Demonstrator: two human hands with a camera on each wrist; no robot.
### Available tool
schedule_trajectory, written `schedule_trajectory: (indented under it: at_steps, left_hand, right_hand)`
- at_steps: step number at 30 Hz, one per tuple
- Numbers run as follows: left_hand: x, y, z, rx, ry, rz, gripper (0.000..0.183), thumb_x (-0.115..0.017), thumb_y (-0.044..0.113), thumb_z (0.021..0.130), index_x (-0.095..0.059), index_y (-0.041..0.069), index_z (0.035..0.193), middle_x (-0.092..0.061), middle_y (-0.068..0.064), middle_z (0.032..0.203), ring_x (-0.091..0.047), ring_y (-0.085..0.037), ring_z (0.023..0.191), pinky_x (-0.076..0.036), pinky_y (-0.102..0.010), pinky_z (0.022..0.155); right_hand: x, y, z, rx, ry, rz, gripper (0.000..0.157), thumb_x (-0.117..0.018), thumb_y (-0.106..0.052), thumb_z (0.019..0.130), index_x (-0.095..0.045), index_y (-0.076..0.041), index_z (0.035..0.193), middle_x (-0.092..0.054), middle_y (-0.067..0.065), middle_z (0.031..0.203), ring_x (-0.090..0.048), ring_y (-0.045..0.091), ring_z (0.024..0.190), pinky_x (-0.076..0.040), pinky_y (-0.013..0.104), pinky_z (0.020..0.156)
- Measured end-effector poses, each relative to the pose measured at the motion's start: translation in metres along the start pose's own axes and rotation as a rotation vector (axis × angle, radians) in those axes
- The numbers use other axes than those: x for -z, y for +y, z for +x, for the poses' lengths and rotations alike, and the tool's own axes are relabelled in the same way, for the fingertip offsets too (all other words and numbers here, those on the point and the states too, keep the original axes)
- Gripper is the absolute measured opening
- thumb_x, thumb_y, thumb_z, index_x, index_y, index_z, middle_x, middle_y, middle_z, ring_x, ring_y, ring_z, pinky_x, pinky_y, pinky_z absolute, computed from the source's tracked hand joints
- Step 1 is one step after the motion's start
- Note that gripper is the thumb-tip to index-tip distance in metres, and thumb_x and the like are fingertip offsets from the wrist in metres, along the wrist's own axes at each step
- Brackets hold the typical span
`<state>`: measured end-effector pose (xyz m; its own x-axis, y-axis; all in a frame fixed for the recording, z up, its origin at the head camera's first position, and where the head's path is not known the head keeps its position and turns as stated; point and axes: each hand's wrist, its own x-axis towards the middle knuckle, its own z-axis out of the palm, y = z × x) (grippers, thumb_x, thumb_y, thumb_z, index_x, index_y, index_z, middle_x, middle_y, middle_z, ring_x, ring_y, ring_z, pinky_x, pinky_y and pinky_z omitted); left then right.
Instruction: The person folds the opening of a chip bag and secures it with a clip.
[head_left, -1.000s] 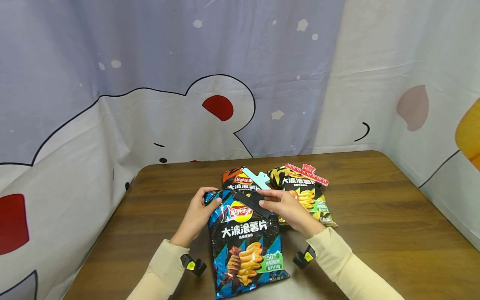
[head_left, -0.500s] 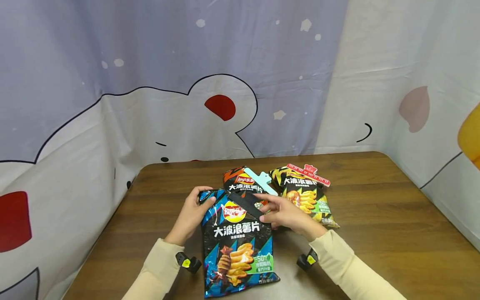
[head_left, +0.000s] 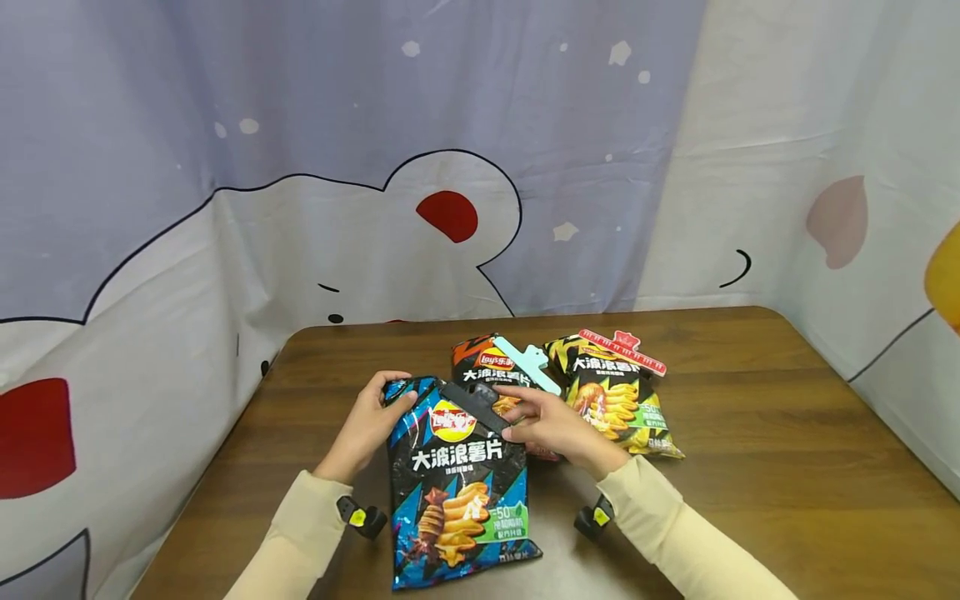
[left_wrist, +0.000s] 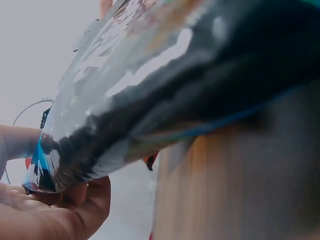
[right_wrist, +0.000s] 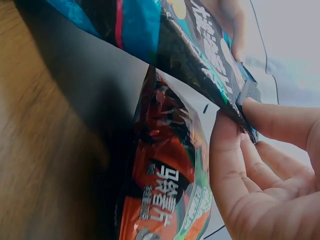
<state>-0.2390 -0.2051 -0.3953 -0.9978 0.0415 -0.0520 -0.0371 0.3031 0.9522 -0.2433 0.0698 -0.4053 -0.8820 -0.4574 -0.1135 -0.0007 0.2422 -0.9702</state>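
A blue-and-black chip bag (head_left: pixel 457 500) is held up above the table in the head view, its printed front facing me. My left hand (head_left: pixel 367 429) pinches its upper left corner, thumb in front; the left wrist view shows curled fingers behind that corner. Across the bag's top right lies a black bag clip (head_left: pixel 474 406), slanting down to the right. My right hand (head_left: pixel 555 429) pinches the clip's lower right end together with the bag's edge. In the right wrist view the thumb presses the clip (right_wrist: pixel 248 92) from one side, with fingers on the other.
Behind the blue bag lies an orange-and-black chip bag (head_left: pixel 480 357) with a teal clip (head_left: pixel 528 362), partly covered. Right of it is a yellow-and-black chip bag (head_left: pixel 615 408) with a red clip (head_left: pixel 622 352). A curtain (head_left: pixel 337 250) hangs behind the wooden table (head_left: pixel 750 417).
Both hands have carried the blue bag and black clip to the left, away from the yellow bag. The right fingers have shifted from the clip's handle to its lower right end.
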Motion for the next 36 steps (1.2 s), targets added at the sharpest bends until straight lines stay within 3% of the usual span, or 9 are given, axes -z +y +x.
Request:
schedule_trajectory:
  at_steps: [3,11,20,36]
  left_hand:
    - [0.005,-0.001,0.001,0.002,-0.002,0.009,0.039,-0.054,0.020,0.099,-0.042,0.006,0.133,-0.049,-0.023,0.127,-0.061,-0.021,0.089,-0.056,-0.034,0.075]
    - [0.020,-0.004,0.004,0.026,0.007,0.063,0.040,-0.053,0.022,0.099,-0.041,0.005,0.133,-0.048,-0.023,0.127,-0.060,-0.023,0.091,-0.056,-0.033,0.074]
    - [0.035,-0.005,0.009,0.032,0.020,0.079,0.045,-0.053,0.023,0.100,-0.037,0.003,0.137,-0.045,-0.024,0.132,-0.058,-0.026,0.098,-0.056,-0.035,0.078]
    - [0.054,-0.010,0.018,0.061,0.079,0.054,0.056,-0.054,0.025,0.099,-0.029,0.003,0.143,-0.047,-0.026,0.134,-0.060,-0.023,0.097,-0.054,-0.035,0.084]
  right_hand:
    - [-0.004,-0.002,0.003,0.019,0.007,-0.027,0.065,-0.072,-0.005,0.082,-0.048,-0.013,0.142,-0.069,0.012,0.102,-0.061,0.013,0.072,-0.051,0.030,0.063]
    - [-0.014,-0.006,0.013,0.051,-0.014,-0.029,0.065,-0.070,-0.004,0.083,-0.046,-0.009,0.143,-0.069,0.017,0.106,-0.065,0.011,0.076,-0.054,0.037,0.063]
    - [-0.022,-0.009,0.026,0.047,0.005,-0.058,0.056,-0.069,-0.005,0.084,-0.053,-0.010,0.138,-0.069,0.012,0.104,-0.066,0.014,0.084,-0.056,0.032,0.074]
    - [-0.033,-0.021,0.043,0.030,0.027,-0.104,0.053,-0.069,-0.003,0.086,-0.055,-0.011,0.136,-0.070,0.013,0.103,-0.065,0.014,0.069,-0.057,0.035,0.063]
